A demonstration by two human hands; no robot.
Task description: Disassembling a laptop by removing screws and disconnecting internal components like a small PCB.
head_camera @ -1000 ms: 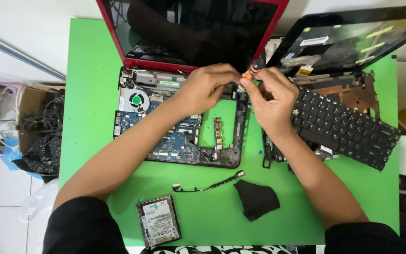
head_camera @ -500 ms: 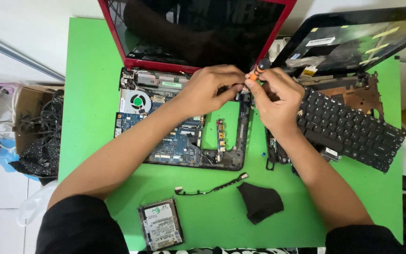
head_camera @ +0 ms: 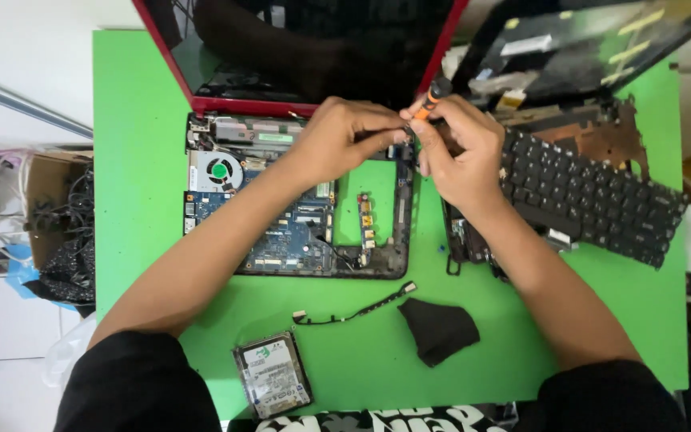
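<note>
hard drive [head_camera: 272, 374]: near edge of green mat [head_camera: 137, 144]
black cloth [head_camera: 440, 330]: right of thin cable [head_camera: 355, 306]
keyboard [head_camera: 593, 196]: loose, right side
cardboard box [head_camera: 51, 220]: left, off the mat

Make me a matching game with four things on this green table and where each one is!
Things:
1. screwdriver
2. hard drive
3. keyboard
4. fan

Places:
A. near edge of the green mat, bottom left
B. right of the hands, lying loose
C. upper left corner of the open laptop base
D. in the right hand

Pairs: 1-D, 2-A, 3-B, 4-C
</note>
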